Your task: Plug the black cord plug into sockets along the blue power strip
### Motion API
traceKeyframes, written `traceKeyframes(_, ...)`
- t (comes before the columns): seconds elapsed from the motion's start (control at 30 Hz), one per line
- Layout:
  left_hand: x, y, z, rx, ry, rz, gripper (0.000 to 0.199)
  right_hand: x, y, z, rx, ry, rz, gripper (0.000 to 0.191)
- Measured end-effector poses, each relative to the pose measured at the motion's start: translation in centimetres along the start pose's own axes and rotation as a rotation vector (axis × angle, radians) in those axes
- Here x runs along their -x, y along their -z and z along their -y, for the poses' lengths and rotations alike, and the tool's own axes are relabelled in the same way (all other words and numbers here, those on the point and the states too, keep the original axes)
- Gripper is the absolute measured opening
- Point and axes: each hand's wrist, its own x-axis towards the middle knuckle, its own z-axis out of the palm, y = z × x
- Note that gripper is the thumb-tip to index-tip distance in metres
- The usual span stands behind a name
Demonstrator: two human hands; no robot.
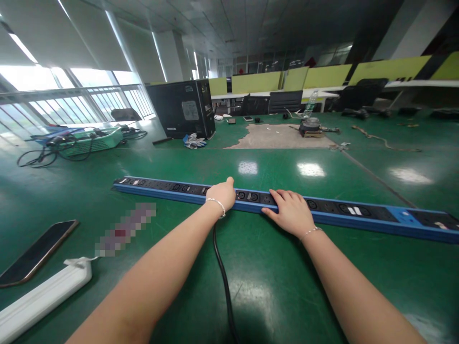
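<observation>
A long blue power strip [172,188] with black sockets lies across the green table. My left hand [221,195] is closed near the strip's middle, its thumb up; what its fingers grip, if anything, is hidden. My right hand [292,210] rests on the strip a little further right, fingers spread over its top and thumb at the near side. A black cable [223,277] runs from beneath my left hand toward the table's near edge.
At the left lie a phone [38,251] and a white bar-shaped object [46,296]. Further back stand a green basket [95,142] with cables, a black computer case [182,109], gloves [194,141] and a plastic bottle [311,105].
</observation>
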Motion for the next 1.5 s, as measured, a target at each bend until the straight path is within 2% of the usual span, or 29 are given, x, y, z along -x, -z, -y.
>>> traceKeyframes(0.13,0.1,0.0,0.0,0.025,0.0,-0.009,0.024,-0.2,-0.2,0.8,0.014,0.017,-0.024,0.063)
traceKeyframes(0.3,-0.1,0.1,0.4,0.109,0.025,-0.008,0.022,-0.1,-0.3,0.6,0.006,0.024,-0.04,0.062)
traceKeyframes(0.43,0.0,-0.2,0.3,0.217,0.117,-0.008,0.025,0.0,-0.3,0.6,0.005,0.025,-0.038,0.062)
traceKeyframes(0.57,0.5,-0.8,-0.3,0.222,0.244,-0.041,0.032,0.0,-0.3,0.7,0.001,0.02,-0.033,0.062)
traceKeyframes(0.93,0.9,-0.5,-0.4,0.17,0.205,-0.023,0.029,0.0,-0.2,0.6,-0.019,0.016,-0.043,0.06)
traceKeyframes(1.23,1.4,-1.0,-0.7,0.156,0.213,-0.061,0.026,0.1,0.0,0.7,-0.022,0.013,-0.034,0.061)
traceKeyframes(1.3,1.9,-0.2,-1.0,0.158,0.225,-0.087,0.026,0.0,0.0,0.7,-0.026,0.013,-0.033,0.06)
traceKeyframes(1.4,2.5,2.7,-1.2,0.176,0.268,-0.211,0.032,0.0,0.0,0.7,-0.027,0.014,-0.033,0.059)
traceKeyframes(1.5,2.3,5.6,0.3,0.168,0.239,-0.275,0.033,0.1,0.0,0.6,-0.025,0.008,-0.031,0.06)
